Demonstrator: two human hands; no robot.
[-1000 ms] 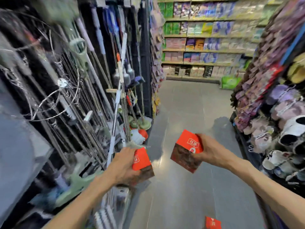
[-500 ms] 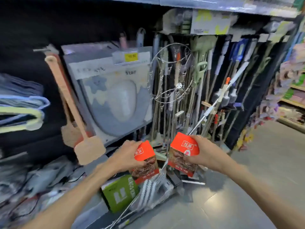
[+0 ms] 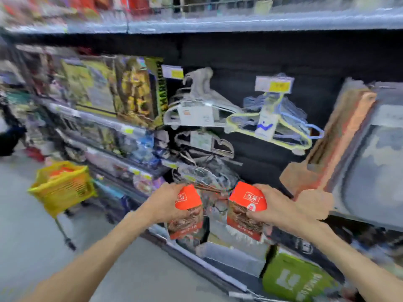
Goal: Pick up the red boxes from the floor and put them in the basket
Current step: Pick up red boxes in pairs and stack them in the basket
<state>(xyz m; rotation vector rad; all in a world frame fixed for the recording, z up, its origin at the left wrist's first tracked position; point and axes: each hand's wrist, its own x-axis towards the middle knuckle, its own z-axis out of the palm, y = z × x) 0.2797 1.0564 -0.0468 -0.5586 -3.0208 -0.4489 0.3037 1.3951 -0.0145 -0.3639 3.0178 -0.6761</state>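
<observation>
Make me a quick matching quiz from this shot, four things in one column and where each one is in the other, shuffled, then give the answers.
Things:
1. yellow basket
2. green box
3. red box with the label facing the camera
4. blue and yellow hangers

Places:
A. held in the right hand
B. hung high on the dark back panel
C. on the floor at the far left
D. low on the bottom shelf, lower right

Pairs: 1-C, 2-D, 3-A, 4-B
</observation>
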